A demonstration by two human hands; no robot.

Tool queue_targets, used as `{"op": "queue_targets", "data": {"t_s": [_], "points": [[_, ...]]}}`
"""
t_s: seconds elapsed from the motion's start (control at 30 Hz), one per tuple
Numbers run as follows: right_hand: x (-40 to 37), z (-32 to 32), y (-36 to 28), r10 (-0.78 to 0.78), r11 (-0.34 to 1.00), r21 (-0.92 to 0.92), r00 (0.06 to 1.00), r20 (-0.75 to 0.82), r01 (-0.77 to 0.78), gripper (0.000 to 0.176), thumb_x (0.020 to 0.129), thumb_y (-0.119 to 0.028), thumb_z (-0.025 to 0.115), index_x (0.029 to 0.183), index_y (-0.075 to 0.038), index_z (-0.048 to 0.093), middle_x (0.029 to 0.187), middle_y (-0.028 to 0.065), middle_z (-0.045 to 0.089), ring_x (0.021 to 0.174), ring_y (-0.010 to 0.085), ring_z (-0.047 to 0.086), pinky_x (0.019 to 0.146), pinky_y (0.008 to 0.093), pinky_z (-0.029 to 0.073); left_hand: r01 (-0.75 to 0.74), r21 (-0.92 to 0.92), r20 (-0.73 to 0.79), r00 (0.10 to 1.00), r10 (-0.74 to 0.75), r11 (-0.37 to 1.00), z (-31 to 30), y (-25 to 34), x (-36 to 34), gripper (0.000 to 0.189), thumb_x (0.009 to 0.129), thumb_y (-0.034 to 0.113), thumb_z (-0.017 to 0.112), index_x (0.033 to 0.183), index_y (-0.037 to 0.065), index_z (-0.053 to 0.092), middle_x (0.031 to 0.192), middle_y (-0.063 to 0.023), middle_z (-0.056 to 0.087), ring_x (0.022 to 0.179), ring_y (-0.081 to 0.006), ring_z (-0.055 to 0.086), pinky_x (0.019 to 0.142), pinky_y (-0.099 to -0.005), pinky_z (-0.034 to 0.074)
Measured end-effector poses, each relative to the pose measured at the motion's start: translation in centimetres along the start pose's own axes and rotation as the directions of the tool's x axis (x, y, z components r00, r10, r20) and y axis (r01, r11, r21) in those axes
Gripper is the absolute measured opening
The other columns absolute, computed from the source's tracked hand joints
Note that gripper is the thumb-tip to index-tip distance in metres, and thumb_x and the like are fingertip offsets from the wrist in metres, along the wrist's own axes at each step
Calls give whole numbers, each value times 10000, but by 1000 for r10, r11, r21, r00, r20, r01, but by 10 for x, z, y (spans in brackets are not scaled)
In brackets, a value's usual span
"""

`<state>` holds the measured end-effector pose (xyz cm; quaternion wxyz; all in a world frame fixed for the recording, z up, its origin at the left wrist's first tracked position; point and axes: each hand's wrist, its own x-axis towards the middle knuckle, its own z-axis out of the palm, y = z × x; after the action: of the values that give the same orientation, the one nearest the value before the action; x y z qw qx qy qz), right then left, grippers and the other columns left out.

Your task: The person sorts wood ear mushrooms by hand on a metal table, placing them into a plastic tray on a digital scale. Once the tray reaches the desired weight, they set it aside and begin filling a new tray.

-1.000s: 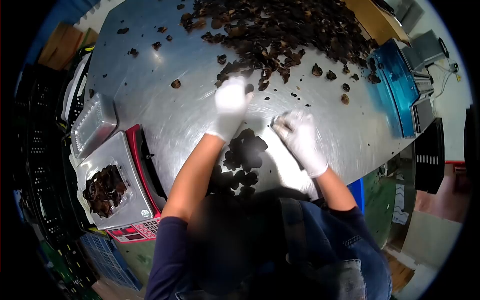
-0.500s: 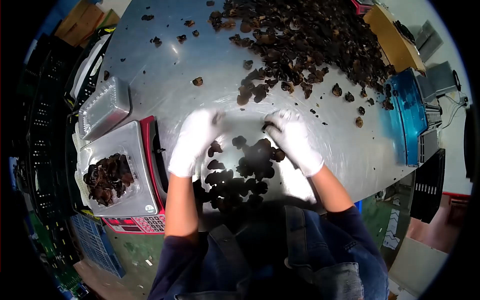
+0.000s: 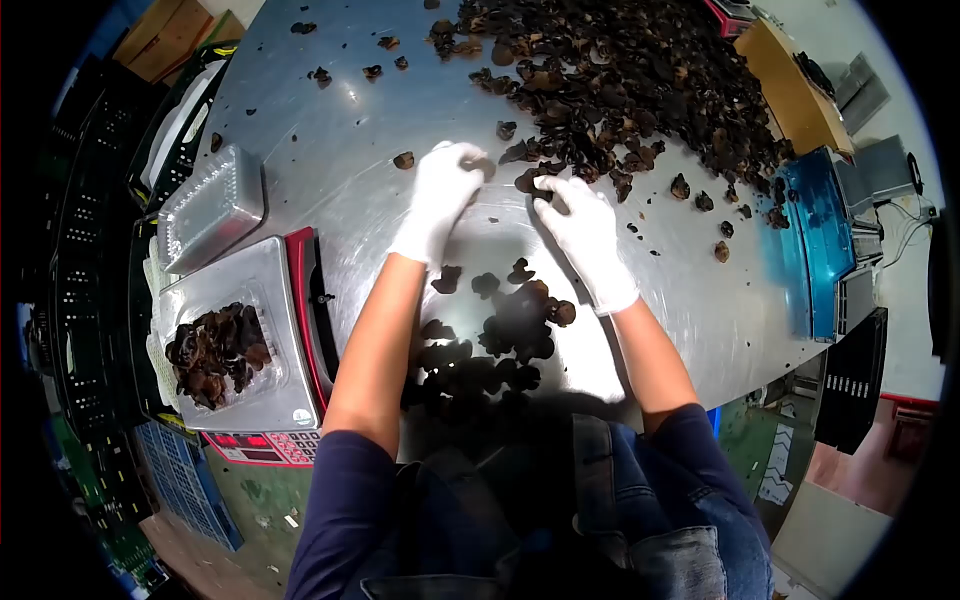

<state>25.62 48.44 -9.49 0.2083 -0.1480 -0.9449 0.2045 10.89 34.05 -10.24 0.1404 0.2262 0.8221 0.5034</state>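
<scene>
Head view: both gloved hands out at the near edge of the fungus heap.

Nearest, low centre, one small pile [image 3: 500,335] of dark fungus lies on the steel table [image 3: 340,140], between the forearms. Half a second ago both hands were drawn back at that pile. Now the left hand [image 3: 445,195] and right hand [image 3: 582,228] are stretched to mid-frame, at the fringe of the one big heap [image 3: 620,80] across the top, so the work stands at the gathering end of the reach. Each hand's fingers curl over a dark piece, but whether they pinch it cannot be told. Lower left, one scale [image 3: 262,285] bears one tray [image 3: 268,345] filled with fungus, and one empty tray [image 3: 212,205] lies beyond it. That makes two hands, two trays, one scale.
</scene>
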Motion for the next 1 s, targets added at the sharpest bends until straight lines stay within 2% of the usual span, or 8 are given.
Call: {"op": "queue_targets", "data": {"t_s": [0.07, 0.17, 0.33, 0.37, 0.43, 0.53, 0.77, 1.0], "points": [[-16, -30, -20, 319, 832, 307, 851, 417, -463, 307, 807, -263, 724, 1085, -131, 715, 810, 49, 661, 750, 183, 635, 734, 318, 499, 78, -157, 56, 996, -70, 985, -10, -16, -9, 212, 778, -52, 607, 955, -4, 715, 860, -34, 673, 702, -92, 590, 622, -262, 490], [-31, -37, -11, 4, 774, 485, 769, 639, -407, 344, 826, -239, 711, 1145, -109, 702, 850, 92, 677, 771, 191, 646, 774, 321, 523, 148, 48, 296, 942, -156, 988, -48, 3, -39, 242, 783, -58, 609, 994, -1, 713, 810, -9, 680, 701, -76, 570, 644, -246, 487], [25, -7, -1, 11, 988, 154, 999, 52, -19, 345, 782, -184, 748, 1115, -105, 700, 1003, 117, 645, 893, 271, 645, 815, 376, 518, 86, 202, 278, 950, -141, 976, -71, -4, -43, 321, 753, 79, 796, 1061, 31, 720, 867, 22, 639, 822, -73, 569, 788, -237, 494], [33, 9, 9, -57, 998, -18, 996, -62, 56, 337, 775, -180, 751, 1103, -116, 702, 993, 116, 633, 905, 278, 633, 823, 380, 512, 79, 180, 157, 982, -108, 980, -72, -11, -35, 373, 726, 148, 773, 1074, 29, 711, 1007, -138, 682, 954, -257, 659, 883, -342, 506], [38, 26, 19, -92, 996, 10, 994, -53, 92, 290, 777, -172, 745, 1057, -110, 702, 982, 114, 626, 906, 282, 623, 817, 385, 508, 10, 432, -246, 963, 107, 902, -60, -4, -16, 326, 729, 96, 754, 1049, 45, 718, 986, -133, 661, 927, -303, 650, 872, -378, 511], [26, 32, 22, -90, 986, 137, 996, -17, 92, 92, 794, -117, 706, 876, -85, 681, 910, 109, 607, 835, 301, 609, 772, 406, 502, -38, 556, -305, 920, 247, 830, -43, -35, 10, 305, 743, 74, 733, 1048, 61, 715, 1032, -140, 645, 922, -331, 646, 862, -379, 519], [-52, -24, -2, -277, 854, 506, 929, 245, 121, 75, 786, -84, 702, 845, -123, 678, 844, 68, 637, 756, 266, 645, 693, 372, 532, 2, 628, 59, 997, -49, 779, -47, -10, -1, 162, 736, 66, 672, 883, 107, 727, 915, -142, 699, 866, -329, 666, 811, -391, 530], [22, -3, 24, 43, 998, 40, 997, 63, -45, 434, 786, -120, 716, 1211, -179, 649, 1017, 86, 616, 833, 275, 648, 757, 388, 528, -383, 457, 270, 920, 285, 803, 5, 17, 7, 410, 755, 76, 632, 1154, 150, 693, 1044, -109, 650, 953, -308, 638, 844, -391, 519]]}}
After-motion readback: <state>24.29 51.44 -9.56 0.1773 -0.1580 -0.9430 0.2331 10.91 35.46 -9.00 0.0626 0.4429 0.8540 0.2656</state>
